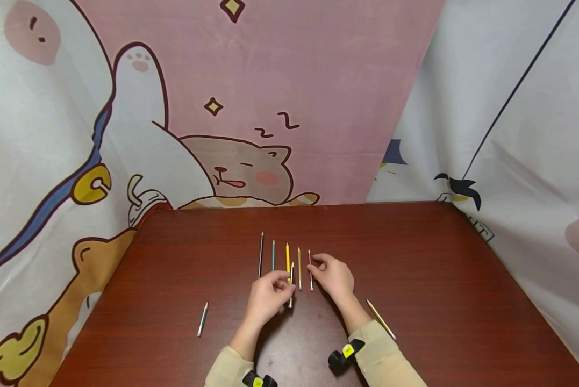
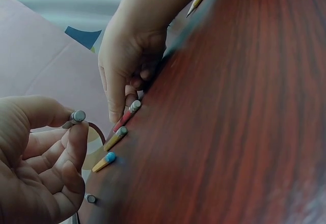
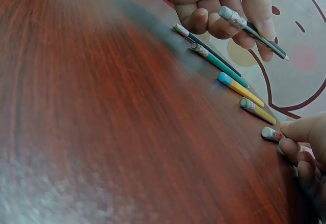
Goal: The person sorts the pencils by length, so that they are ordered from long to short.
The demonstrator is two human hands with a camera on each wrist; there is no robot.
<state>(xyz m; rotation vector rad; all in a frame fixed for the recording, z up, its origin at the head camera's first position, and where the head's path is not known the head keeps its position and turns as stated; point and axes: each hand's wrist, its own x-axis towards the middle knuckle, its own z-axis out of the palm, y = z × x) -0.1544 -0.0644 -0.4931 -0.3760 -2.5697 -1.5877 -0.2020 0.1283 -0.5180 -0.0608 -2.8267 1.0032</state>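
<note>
Between thumb and fingertips my left hand [image 1: 266, 296] pinches a dark pencil [image 3: 250, 29] with a white eraser end, held up off the table. On the table behind it lies a row of pencils: a black pencil [image 1: 261, 252], a teal pencil [image 1: 273, 253], a yellow pencil [image 1: 287, 252] with a blue eraser, a gold-brown pencil [image 1: 299, 269] and a red pencil [image 1: 311, 280] at the right end. My right hand [image 1: 336, 278] has thumb and fingertip at the red pencil's sides, pinching it where it lies. The left hand partly hides the lower ends of the black and teal pencils.
A short green pencil [image 1: 202, 320] lies apart on the left of the brown wooden table [image 1: 463, 301]. To the right, beside the right forearm, is a yellow-and-black pencil [image 1: 381, 320]. A patterned cloth [image 1: 347, 107] hangs behind the table's far edge.
</note>
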